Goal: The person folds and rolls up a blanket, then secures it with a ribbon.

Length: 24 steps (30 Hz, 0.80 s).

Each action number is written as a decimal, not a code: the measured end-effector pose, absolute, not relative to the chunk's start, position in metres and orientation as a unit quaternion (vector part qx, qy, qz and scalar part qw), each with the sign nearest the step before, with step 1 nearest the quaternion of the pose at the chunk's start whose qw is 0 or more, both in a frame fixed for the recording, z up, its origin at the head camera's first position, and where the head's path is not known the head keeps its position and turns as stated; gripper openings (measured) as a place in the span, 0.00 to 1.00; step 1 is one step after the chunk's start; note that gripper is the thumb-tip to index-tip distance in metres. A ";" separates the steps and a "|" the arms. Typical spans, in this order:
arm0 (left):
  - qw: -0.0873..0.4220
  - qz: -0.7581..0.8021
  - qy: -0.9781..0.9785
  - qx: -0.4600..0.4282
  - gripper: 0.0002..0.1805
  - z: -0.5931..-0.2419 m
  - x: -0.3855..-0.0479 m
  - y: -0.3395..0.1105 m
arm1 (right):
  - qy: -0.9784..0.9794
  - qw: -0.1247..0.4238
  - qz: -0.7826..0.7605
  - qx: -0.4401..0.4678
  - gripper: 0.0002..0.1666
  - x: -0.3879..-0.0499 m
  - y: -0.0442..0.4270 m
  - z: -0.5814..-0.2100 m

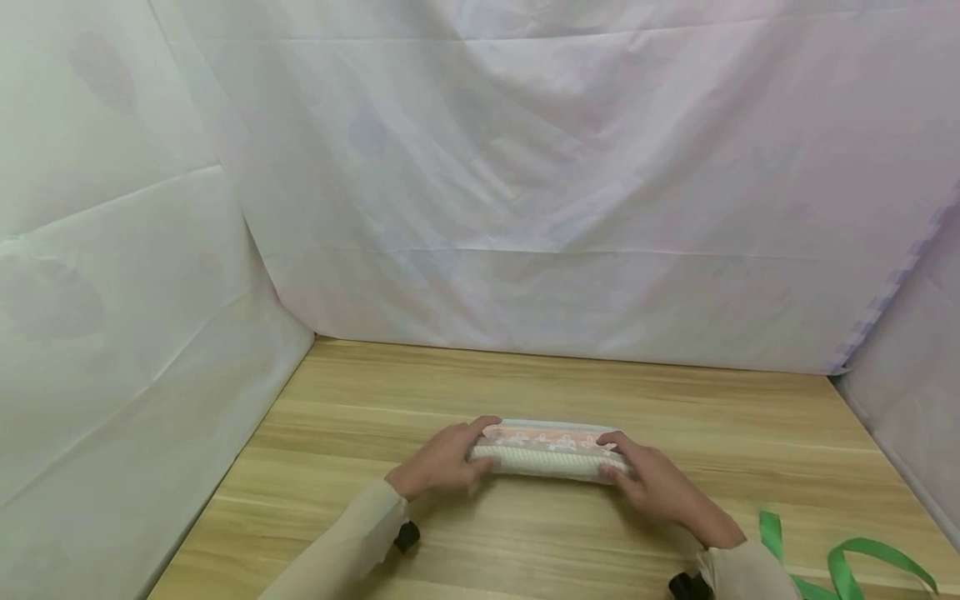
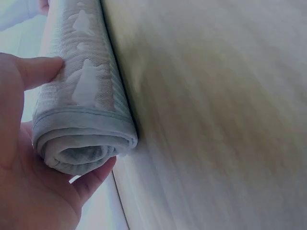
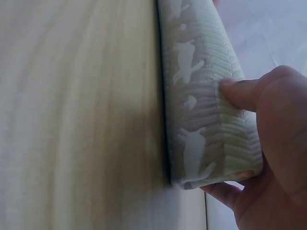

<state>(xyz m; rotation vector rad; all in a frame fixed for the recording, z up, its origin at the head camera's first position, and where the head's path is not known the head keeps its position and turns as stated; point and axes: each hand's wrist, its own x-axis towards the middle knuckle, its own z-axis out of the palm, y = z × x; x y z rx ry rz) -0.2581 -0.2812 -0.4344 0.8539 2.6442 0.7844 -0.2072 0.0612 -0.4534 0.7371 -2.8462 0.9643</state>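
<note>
here the left hand (image 1: 447, 457) and right hand (image 1: 656, 485) grip the roll (image 1: 551, 462), one at each end, ribbon (image 1: 843, 575) off right.

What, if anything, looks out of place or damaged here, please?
Only the green ribbon seems mildly odd: it lies loosely curled beside the right sleeve, untidy compared with the neatly rolled mat held by the left hand and right hand. No visible damage.

No text, label, brand, number or sign can be read in any view: the rolled quilted mat (image 1: 551, 460) carries only pictorial figures, and the white backdrop cloth (image 1: 570, 167) and green ribbon (image 1: 842, 573) show no legible lettering.
</note>
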 end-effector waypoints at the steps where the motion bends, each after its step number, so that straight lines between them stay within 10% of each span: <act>1: 0.129 0.277 0.908 0.287 0.34 -0.435 -0.260 -0.281 | -0.919 0.019 0.317 0.236 0.19 -0.209 0.062 -0.453; 24: 0.110 0.373 0.909 0.147 0.39 -0.440 -0.273 -0.264 | -0.920 -0.001 0.382 0.089 0.31 -0.240 0.068 -0.462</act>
